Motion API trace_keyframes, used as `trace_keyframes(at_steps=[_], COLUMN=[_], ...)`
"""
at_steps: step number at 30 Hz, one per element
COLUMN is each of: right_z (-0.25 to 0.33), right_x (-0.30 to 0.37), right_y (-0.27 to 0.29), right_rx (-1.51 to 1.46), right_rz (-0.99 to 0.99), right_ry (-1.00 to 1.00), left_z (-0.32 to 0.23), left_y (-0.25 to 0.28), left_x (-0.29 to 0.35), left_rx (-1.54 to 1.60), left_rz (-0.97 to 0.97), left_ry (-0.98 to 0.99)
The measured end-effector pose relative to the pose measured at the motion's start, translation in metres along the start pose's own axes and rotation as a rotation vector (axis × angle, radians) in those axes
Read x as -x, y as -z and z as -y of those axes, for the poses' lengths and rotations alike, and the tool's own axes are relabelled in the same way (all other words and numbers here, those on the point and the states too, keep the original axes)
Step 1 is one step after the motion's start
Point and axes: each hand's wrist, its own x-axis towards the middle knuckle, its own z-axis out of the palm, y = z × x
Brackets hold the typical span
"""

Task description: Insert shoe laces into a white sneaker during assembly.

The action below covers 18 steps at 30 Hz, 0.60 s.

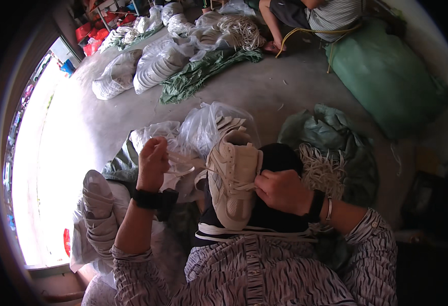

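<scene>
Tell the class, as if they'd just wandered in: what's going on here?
A person seated with a pale shoe on their lap, toe pointing toward them, is handling its lace. The left hand holds the lace out to the left. The right hand is at the shoe's right side; what its fingers grip is unclear. Loose laces lie heaped to the right. Farther off, another person sits beside a big green sack.

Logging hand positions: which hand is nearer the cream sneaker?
Right: the right hand is by the sneaker, at its right side; the left hand apart, to its left.
</scene>
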Motion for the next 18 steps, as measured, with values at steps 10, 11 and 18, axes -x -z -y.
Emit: trace_keyframes(at_steps=[10, 11, 18], right_z=[-0.003, -0.003, -0.025], right_x=[0.013, 0.018, 0.057], right_y=[0.009, 0.012, 0.027], right_rx=[-0.5, -0.497, -1.123], right_rz=[0.014, 0.008, 0.334], right_ry=[-0.236, -0.241, -0.686], left_z=[-0.011, -0.017, 0.068], left_y=[0.021, 0.017, 0.068], left_x=[0.012, 0.013, 0.006], left_rx=[-0.151, -0.158, -0.931], left_rz=[-0.019, -0.071, -0.143], left_ry=[-0.137, -0.177, -0.276])
